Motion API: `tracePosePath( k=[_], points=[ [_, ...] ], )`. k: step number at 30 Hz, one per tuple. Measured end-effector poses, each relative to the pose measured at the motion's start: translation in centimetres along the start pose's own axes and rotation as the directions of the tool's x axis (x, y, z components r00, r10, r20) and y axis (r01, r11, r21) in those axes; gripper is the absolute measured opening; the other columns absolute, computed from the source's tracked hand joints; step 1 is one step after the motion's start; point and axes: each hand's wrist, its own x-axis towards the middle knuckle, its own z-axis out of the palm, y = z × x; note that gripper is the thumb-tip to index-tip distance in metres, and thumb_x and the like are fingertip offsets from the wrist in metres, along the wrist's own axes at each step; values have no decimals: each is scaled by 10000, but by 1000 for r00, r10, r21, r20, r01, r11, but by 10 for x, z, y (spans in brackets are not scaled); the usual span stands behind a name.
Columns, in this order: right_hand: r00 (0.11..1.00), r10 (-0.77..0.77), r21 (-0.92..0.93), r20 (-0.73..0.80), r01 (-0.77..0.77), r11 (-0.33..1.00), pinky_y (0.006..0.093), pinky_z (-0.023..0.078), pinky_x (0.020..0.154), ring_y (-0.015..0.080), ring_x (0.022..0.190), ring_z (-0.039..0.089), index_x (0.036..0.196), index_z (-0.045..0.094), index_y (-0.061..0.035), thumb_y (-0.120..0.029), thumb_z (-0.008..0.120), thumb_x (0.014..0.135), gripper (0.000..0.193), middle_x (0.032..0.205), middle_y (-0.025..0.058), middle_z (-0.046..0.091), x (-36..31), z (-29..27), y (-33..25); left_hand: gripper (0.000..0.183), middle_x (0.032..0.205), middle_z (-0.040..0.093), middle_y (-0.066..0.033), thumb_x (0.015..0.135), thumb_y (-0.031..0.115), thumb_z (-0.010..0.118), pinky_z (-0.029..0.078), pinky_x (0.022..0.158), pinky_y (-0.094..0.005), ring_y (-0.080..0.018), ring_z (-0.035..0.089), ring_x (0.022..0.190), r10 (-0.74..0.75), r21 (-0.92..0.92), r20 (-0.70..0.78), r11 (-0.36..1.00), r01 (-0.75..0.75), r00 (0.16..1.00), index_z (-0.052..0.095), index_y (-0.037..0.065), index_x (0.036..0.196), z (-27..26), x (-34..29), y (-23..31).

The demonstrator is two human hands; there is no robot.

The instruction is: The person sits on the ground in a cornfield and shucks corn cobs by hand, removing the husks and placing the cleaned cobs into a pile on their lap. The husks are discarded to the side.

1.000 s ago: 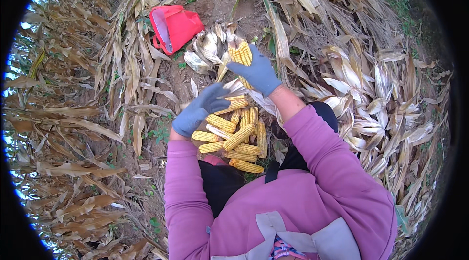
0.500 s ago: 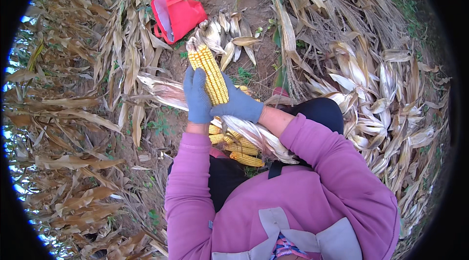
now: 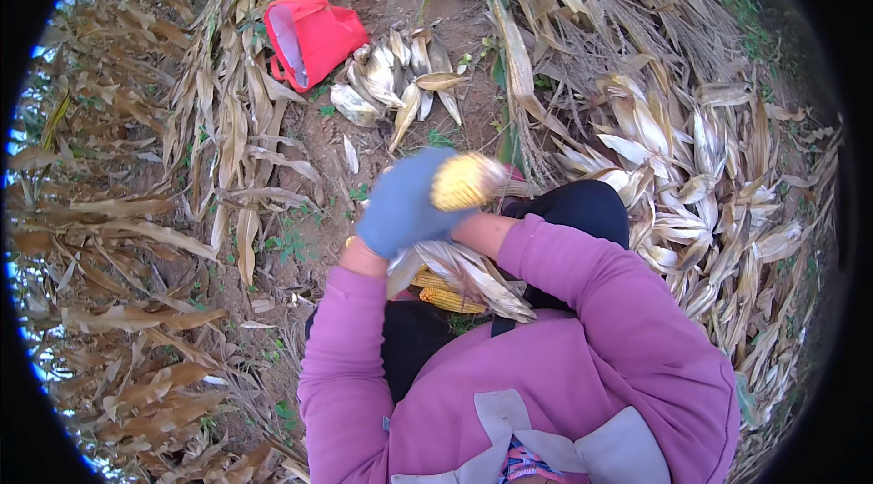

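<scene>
"Left hand [image 3: 405,200]: by what is its gloved grip filled?"

"By a blurred yellow corn cob [image 3: 461,182], its end jutting to the right."

"And the right hand [image 3: 440,223]?"

"It is mostly hidden beneath; its grip cannot be told."

"What is seen farther out?"

"Below, yellow cobs [image 3: 450,300] are partly covered by dry husks [image 3: 473,277]; a red bag [image 3: 329,40] is set at the left edge of the bare soil [image 3: 396,6]."

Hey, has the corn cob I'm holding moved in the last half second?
Yes: the corn cob has moved right and lower in view, farther from the red bag.
</scene>
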Motion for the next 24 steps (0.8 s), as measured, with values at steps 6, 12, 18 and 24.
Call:
tracePosePath(
  k=[6,12,18,24],
  points=[
    [937,344,-366,-66,-344,865,370,506,747,236,804,643,1044,598,-133,-347,570,835,301,873,94,666,3,-106,-18,595,940,633,-109,659,214,833,517,750,-323,-184,629,843,-35,-123,-283,992,0,958,507,6,1110,3,-8,-2],
    [661,-214,-651,-720,-535,539,358,508,753,279,873,645,1065,609,-164,-372,611,855,295,1007,102,665,-96,-366,3,472,924,626,-99,784,250,723,475,735,-276,-124,582,828,-442,-354,-184,863,361,878,527,-32,1107,-43,-22,-66],
    [567,-142,-418,-811,-393,819,316,400,963,200,1114,558,1186,576,-87,-316,621,865,397,1178,88,616,-156,-375,8,766,1214,552,-245,776,570,615,415,947,-397,-355,541,1127,-525,388,404,840,380,749,464,4,1272,28,-39,-117],
    [870,-217,-492,-443,-34,870,341,472,857,262,985,601,1044,615,-86,-226,660,811,276,1049,86,632,-83,-224,-8,741,1276,517,-212,773,479,645,411,979,-400,-348,514,1170,-659,658,469,705,266,587,409,68,1342,43,-67,-169]
  ],
)
